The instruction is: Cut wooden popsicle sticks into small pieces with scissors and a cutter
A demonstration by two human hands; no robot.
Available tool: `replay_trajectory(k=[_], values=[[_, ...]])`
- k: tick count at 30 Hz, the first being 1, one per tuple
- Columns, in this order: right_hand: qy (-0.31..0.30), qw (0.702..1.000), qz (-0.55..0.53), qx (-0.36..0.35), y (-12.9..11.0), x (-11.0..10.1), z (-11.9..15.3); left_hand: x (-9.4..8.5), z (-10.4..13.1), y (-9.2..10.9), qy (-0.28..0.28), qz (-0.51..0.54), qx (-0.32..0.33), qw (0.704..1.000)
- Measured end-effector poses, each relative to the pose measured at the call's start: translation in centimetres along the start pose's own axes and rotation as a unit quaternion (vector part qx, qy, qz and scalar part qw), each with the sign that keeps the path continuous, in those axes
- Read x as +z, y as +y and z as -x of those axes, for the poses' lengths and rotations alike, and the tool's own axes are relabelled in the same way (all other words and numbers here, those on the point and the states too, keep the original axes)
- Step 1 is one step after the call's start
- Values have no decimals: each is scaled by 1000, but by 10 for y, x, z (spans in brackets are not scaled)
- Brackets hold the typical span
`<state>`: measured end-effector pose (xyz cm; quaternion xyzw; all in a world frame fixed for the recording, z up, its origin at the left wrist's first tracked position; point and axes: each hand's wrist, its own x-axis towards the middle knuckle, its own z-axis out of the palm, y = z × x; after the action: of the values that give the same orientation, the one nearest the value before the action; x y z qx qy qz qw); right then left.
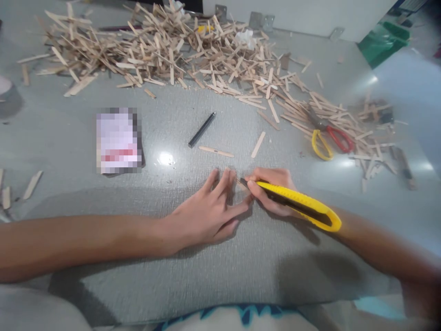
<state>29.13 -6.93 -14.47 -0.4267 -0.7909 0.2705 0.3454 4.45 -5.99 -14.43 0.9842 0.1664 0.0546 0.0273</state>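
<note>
Left hand (206, 209) palm down on the gray table (165, 285), nearer the person than the black pen (201, 129), fingers spread wide. Right hand (274, 188) is closed around a yellow utility knife (299, 200), nearer the person and to the right of the pen; its dark tip points left, toward the left fingers. Small wooden piece (241, 185) at the tip, between the two hands, mostly hidden; can't tell whether the left fingers pin it or whether the blade touches it. Wooden stick with a dark mark (220, 152) lies just beside the pen's near end, on the person's side. Plain short stick (258, 144) sits to the right of the pen, tilted. Scissors (319, 122), one handle loop yellow and the other red, well to the right of the pen, up against loose sticks. Big heap of wooden sticks (155, 50) beyond the pen, trailing off to its right, with crumpled white tissue (245, 40) on it. Blurred-out white item with a red band (119, 142) to the left of the pen. Green bag (384, 43) far right of the pen, beyond it.
</note>
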Motion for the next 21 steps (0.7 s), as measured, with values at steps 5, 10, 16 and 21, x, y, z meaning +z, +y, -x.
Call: replay_trajectory(k=[5, 10, 16, 21], values=[[-7, 1000, 7, -10, 1, -2, 1, -2, -1, 0, 2, -10, 5, 1000], [-1, 1000, 1, 8, 1, -2, 2, 2, 1, -1, 9, 22, 0, 1000], [54, 998, 22, 0, 1, 1, 5, 5, 4, -2, 12, 25, 0, 1000], [69, 997, 23, 23, -2, 0, 1, 8, 5, -2, 27, 18, -8, 999]])
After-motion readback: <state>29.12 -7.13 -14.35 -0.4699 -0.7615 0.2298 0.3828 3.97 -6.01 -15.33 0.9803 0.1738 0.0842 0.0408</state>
